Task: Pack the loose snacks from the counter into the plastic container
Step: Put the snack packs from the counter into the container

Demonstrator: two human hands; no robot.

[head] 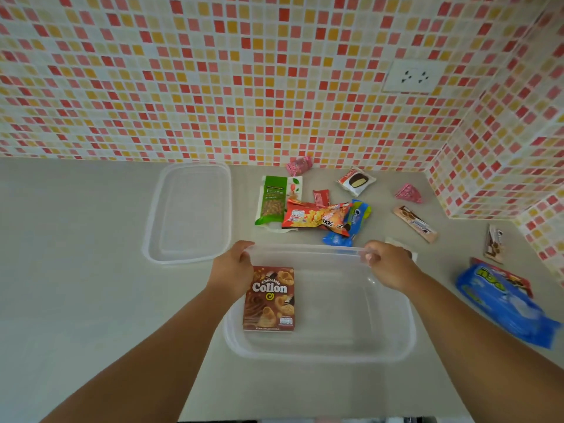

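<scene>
A clear plastic container (393, 337) stands on the grey counter in front of me. A brown Chocolate Collon box (269, 299) lies flat inside it at the left. My left hand (231, 268) grips the container's far left corner. My right hand (387, 264) grips the far rim at the right. Loose snacks lie behind the container: a green nut pouch (272, 200), an orange-red chip bag (314, 215), a blue cookie pack (351, 224), a small red packet (321, 197) and a white cake wrapper (356, 180).
The container's clear lid (189, 213) lies to the left on the counter. Right of the container sit a large blue cookie pack (503, 305), a wafer bar (415, 222), a brown sachet (493, 244) and two pink sweets (408, 193) (299, 165). A tiled wall with a socket (412, 76) rises behind.
</scene>
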